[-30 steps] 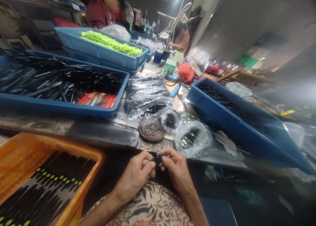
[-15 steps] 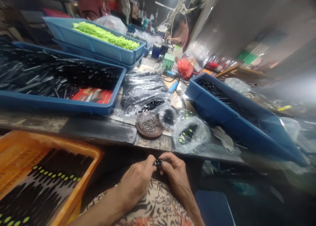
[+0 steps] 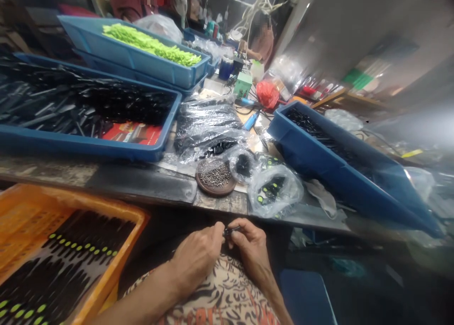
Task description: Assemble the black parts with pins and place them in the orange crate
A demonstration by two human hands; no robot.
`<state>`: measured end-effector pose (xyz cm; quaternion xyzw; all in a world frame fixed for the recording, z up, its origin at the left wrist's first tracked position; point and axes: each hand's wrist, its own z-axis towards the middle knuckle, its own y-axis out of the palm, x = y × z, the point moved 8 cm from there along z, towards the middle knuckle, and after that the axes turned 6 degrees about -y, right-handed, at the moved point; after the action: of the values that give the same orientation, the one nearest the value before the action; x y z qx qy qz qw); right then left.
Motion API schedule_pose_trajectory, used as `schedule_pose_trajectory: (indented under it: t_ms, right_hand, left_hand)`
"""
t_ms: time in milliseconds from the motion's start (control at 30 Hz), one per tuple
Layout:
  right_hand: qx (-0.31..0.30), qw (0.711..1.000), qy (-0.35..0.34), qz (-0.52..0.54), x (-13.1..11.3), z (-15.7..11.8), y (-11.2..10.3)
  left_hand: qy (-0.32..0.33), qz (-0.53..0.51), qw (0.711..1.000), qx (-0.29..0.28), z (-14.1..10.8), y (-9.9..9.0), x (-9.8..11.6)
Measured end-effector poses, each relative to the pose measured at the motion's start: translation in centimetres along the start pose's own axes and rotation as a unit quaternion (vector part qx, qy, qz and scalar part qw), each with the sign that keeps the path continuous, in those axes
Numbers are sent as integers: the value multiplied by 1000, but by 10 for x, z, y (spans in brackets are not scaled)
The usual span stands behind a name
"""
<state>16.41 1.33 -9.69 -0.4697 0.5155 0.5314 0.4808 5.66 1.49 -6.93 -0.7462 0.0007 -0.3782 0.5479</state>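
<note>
small dark piece (image 3: 230,230), one: held in the air between two bare hands, off the near edge of the workbench (image 3: 222,202) and above a patterned garment (image 3: 227,287); exact form too small to tell. long axis: roughly crosswise, left to right, its slim right end tilted slightly up; broadly in line with the bench's near edge, as far as the fingers let it show. left hand (image 3: 198,251): fingertips pressed together on the piece's left end, back of the hand upward, knuckles hiding most of the grip. right hand (image 3: 251,242): thumb and forefinger pinching the slim right end, other fingers curled beneath. nearness: neither hand nearer, both touching, one at each end. round brown dish (image 3: 215,192), with small metal pins (image 3: 215,176): on the bench by its near edge, beyond the hands and slightly to the left of the piece. clear plastic bag (image 3: 287,204), open-mouthed, with black parts bearing green dots (image 3: 271,188): on the bench near the same edge, beyond and to the right of the right hand. orange crate (image 3: 140,221), with rows of dark green-dotted pieces (image 3: 85,249): left of the left hand, well apart from it, its right rim facing the forearm.
</note>
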Motion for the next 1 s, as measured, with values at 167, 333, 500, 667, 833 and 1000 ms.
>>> schedule_pose_trajectory:
  t_ms: [167,333,500,667,833,1000]
  right_hand:
    - [-17,999,17,28,1,2,3]
    - [-8,997,29,70,2,5,6]
    - [12,986,43,161,0,10,8]
    - [-9,985,54,164,-1,13,11]
    - [-1,983,54,175,-1,12,11]
    - [-9,981,50,187,0,12,13]
  left_hand:
    - [-38,-238,970,-4,3,-6,-8]
    - [-121,-485,863,-75,8,3,-14]
    - [-109,-647,737,-163,8,9,-5]
    - [-115,-715,662,-193,4,13,-1]
    - [-110,-729,649,-187,6,12,3]
    - [-119,-730,647,-186,8,12,4]
